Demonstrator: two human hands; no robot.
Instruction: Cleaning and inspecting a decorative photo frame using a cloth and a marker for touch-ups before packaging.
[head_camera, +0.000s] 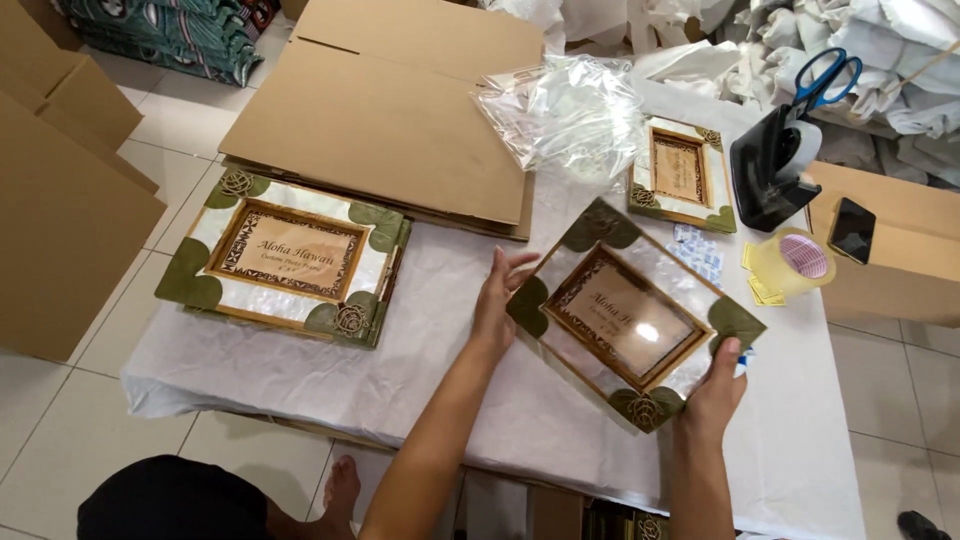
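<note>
While tilted, green-cornered picture frame (632, 318) between both hands (493, 310).

Glossy pearly photo frame (634, 318) with wooden trim, matt brown cardboard (385, 110), crinkled clear plastic bag (562, 110)

Both hands (495, 305) (718, 390) outstretched, fingers spread
</note>
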